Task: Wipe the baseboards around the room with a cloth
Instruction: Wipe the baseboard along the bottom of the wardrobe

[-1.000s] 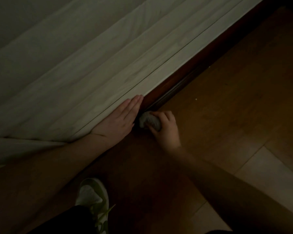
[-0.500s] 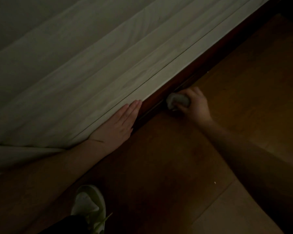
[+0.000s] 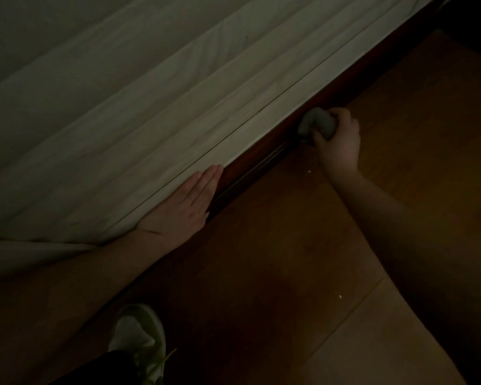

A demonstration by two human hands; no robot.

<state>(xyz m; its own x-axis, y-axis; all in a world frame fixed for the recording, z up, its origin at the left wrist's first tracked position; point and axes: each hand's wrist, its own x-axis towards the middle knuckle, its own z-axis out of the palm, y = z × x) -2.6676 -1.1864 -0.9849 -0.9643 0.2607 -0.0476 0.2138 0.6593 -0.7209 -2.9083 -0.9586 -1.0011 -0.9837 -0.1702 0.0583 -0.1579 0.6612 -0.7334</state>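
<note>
- Nearest me, my pale lace-up sneaker [image 3: 138, 337] stood on the brown wooden plank floor [image 3: 261, 259], a dark trouser leg just above it at the bottom edge of the view.
- My left hand [image 3: 181, 207] lay flat with its fingers straight and together, pressing the off-white pleated curtain fabric [image 3: 150, 120] back against the wall; it gripped nothing.
- The curtain looked thin and limp, falling in long soft folds with its hem resting along the top of the dark reddish-brown wooden baseboard [image 3: 264, 159].
- That baseboard looked hard and smooth, with narrow grooves running along its length. I judged dust would sit in those grooves.
- Farther along, my right hand [image 3: 338, 143] was curled around the small grey bunched cloth [image 3: 315, 125], thumb and fingers clenched on it, holding it against the face of the baseboard just under the curtain hem.
- The cloth looked light, soft and easily squashed, so I judged it best held as a wad in the palm, with a bulge left free to press into the grooves.
- A few pale specks lay on the floor near my right forearm; the light was too dim to tell what they were.
</note>
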